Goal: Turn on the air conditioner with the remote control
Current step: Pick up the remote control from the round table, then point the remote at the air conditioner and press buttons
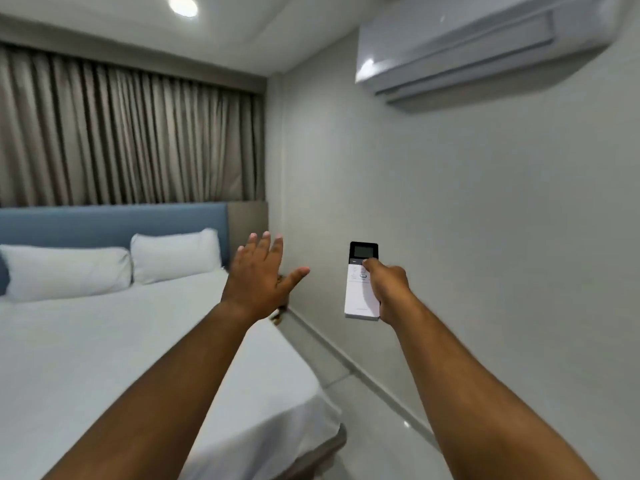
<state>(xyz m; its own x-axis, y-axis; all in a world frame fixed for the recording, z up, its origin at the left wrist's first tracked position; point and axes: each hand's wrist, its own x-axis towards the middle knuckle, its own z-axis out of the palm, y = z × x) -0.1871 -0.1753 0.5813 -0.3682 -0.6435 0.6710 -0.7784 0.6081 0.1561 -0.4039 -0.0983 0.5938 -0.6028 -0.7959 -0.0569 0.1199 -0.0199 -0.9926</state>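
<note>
A white air conditioner (485,46) hangs high on the right wall, its flap closed. My right hand (389,292) grips a white remote control (358,292) with a dark screen at its top, held upright below the unit. The thumb rests on the buttons just under the screen. My left hand (258,275) is raised to the left of the remote, fingers spread, holding nothing.
A bed (104,358) with white sheets and two white pillows (173,254) fills the left side, against a blue headboard and grey curtains (121,133). A narrow strip of tiled floor (374,427) runs between bed and wall.
</note>
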